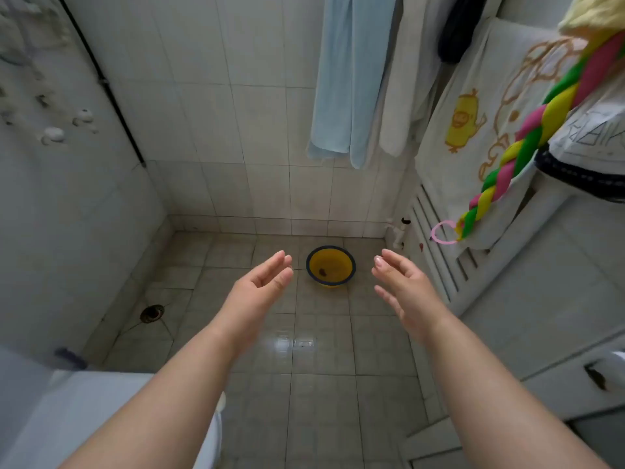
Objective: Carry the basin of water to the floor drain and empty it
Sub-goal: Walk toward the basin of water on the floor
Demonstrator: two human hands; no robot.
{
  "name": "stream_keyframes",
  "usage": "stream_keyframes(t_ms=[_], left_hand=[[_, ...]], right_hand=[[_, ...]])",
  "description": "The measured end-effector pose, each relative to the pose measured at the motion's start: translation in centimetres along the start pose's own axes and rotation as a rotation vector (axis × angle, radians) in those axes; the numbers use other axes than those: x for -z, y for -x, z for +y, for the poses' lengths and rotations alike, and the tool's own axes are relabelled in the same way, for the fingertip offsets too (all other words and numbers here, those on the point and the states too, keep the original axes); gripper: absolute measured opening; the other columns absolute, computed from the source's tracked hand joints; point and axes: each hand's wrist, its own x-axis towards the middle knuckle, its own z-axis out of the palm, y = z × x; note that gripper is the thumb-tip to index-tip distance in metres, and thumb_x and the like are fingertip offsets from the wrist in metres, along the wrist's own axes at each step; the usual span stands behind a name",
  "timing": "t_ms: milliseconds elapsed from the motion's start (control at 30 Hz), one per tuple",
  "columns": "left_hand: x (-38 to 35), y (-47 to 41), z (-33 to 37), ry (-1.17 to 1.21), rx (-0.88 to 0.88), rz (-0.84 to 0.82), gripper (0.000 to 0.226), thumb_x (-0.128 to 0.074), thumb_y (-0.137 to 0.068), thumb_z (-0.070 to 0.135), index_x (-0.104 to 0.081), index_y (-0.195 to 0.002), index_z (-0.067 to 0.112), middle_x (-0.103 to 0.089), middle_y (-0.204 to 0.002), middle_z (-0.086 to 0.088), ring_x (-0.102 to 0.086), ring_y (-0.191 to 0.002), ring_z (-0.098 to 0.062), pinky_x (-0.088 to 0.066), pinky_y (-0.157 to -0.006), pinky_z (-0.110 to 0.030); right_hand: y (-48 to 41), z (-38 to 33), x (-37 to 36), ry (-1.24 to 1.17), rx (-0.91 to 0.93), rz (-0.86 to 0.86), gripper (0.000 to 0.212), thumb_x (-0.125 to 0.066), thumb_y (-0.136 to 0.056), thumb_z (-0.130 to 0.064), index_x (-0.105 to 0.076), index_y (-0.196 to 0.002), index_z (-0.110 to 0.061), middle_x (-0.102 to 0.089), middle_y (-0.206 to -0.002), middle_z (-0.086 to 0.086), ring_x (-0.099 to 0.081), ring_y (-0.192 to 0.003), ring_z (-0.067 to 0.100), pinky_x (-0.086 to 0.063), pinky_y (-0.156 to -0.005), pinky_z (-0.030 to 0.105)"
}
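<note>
A yellow basin [330, 265] with a dark blue rim stands on the tiled floor near the back wall, with a small dark object lying inside it. The round floor drain [152, 313] is set in the floor to the left, near the left wall. My left hand [260, 286] and my right hand [404, 286] are stretched out in front of me on either side of the basin, well above it. Both hands are open with palms facing each other and hold nothing.
A white radiator [436, 252] lines the right wall, with towels [351, 79] and a braided coloured cloth [527, 143] hanging above it. A white toilet [101, 418] sits at the lower left. The floor tiles [321, 367] look glossy, possibly wet.
</note>
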Motion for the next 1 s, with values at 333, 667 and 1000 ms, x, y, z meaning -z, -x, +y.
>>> stream_keyframes(t_ms=[333, 667, 1000], left_hand=[[2.0, -2.5, -0.4, 0.018, 0.020, -0.015, 0.077, -0.068, -0.063, 0.041, -0.046, -0.134, 0.023, -0.059, -0.125, 0.017, -0.047, -0.127, -0.006, -0.027, -0.115, -0.041], [1.1, -9.0, -0.9, 0.024, 0.050, 0.035, 0.071, -0.070, -0.064, 0.042, -0.050, -0.130, 0.026, -0.059, -0.127, 0.016, -0.049, -0.125, -0.004, -0.029, -0.115, -0.040], [-1.7, -19.0, -0.5, 0.022, 0.080, 0.095, 0.057, -0.063, -0.083, 0.024, -0.044, -0.137, 0.019, -0.055, -0.136, 0.008, -0.047, -0.127, -0.006, -0.029, -0.115, -0.040]], right_hand=[[-2.7, 1.6, -0.7, -0.057, -0.036, 0.046, 0.054, -0.058, -0.089, -0.024, -0.039, -0.139, -0.014, -0.051, -0.135, 0.003, -0.050, -0.124, 0.019, -0.042, -0.103, 0.038], [-10.2, 1.0, -0.2, -0.072, -0.083, 0.041, 0.056, -0.058, -0.089, -0.023, -0.037, -0.140, -0.013, -0.049, -0.137, 0.004, -0.050, -0.124, 0.020, -0.041, -0.105, 0.040], [-20.3, -1.1, 1.3, -0.011, -0.133, 0.002, 0.058, -0.058, -0.089, -0.026, -0.035, -0.141, -0.014, -0.046, -0.141, 0.005, -0.048, -0.124, 0.018, -0.042, -0.104, 0.037]])
